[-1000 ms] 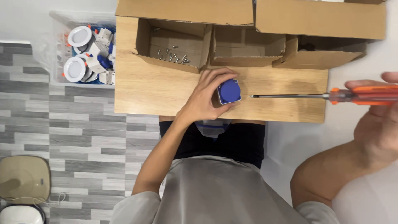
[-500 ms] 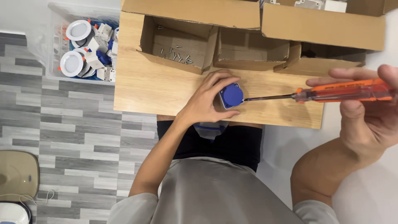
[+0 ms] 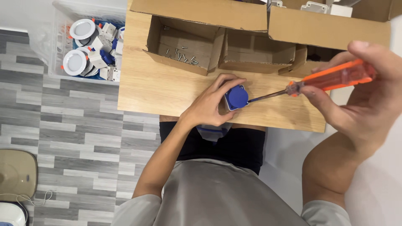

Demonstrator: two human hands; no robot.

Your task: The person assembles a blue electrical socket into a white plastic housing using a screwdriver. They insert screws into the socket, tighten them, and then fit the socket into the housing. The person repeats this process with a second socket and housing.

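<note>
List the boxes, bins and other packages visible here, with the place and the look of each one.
Open brown cardboard box: back left of the wooden table, small metal screws inside.
Open brown cardboard box: table middle, beside the first.
Closed brown cardboard box: back right.
Clear plastic bin: on the floor left of the table, holding round white lamps and blue-white parts.
No labels, signs or screens show.

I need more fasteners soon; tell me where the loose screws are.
In the head view, the loose screws lie inside the left-most open cardboard box on the wooden table, beyond the left hand.

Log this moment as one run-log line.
left hand: grips round blue plastic socket on wooden table | right hand: holds orange-handled screwdriver, tip at socket
</note>
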